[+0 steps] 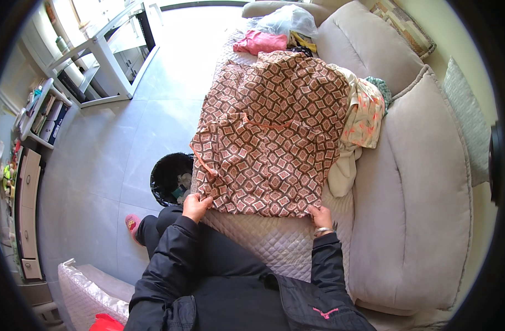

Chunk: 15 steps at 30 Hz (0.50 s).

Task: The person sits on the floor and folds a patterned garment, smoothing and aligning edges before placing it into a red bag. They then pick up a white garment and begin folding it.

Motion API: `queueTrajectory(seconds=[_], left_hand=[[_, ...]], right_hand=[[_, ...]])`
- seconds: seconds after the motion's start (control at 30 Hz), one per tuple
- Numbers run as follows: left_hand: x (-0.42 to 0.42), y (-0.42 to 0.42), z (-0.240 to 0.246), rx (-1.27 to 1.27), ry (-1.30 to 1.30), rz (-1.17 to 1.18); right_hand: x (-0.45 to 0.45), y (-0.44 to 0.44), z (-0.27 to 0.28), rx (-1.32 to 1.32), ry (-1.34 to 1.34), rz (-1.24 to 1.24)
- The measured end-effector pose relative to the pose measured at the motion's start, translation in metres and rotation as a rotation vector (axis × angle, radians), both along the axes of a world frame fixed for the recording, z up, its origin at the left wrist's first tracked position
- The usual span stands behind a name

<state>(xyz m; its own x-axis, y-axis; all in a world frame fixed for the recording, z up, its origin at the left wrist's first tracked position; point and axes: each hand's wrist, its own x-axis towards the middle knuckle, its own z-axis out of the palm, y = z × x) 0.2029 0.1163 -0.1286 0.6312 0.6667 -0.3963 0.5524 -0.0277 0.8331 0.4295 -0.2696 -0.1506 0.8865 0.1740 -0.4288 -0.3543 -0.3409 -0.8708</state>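
A brown and pink geometric-patterned garment (269, 165) with orange trim at its neckline lies spread over the quilted sofa cover (269, 238). My left hand (196, 207) pinches its near left corner between thumb and fingers. At the near right corner, my right hand (321, 216) grips the same fabric, a silver bangle on the wrist. The near edge runs fairly straight between both hands. Beyond the neckline, more cloth of the same pattern (296, 87) extends toward the far end; I cannot tell whether it is a separate piece.
Cream clothing with orange print (364, 111) lies against the grey sofa backrest (410, 198). Farther off are a pink cloth (260, 42) and a clear plastic bag (292, 20). A black-lined waste bin (163, 178) stands left of the seat. A white-framed table (111, 62) is beyond it.
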Motion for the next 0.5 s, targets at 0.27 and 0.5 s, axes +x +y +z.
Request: queueTrajectory(seconds=[0.27, 0.5], left_hand=[[0.054, 0.061, 0.229, -0.154, -0.709, -0.129], [0.03, 0.032, 0.393, 0.02, -1.214, -0.081]], right_hand=[[0.085, 0.053, 0.243, 0.862, -0.177, 0.03], [0.036, 0.048, 0.426, 1.128, -0.793, 0.306]])
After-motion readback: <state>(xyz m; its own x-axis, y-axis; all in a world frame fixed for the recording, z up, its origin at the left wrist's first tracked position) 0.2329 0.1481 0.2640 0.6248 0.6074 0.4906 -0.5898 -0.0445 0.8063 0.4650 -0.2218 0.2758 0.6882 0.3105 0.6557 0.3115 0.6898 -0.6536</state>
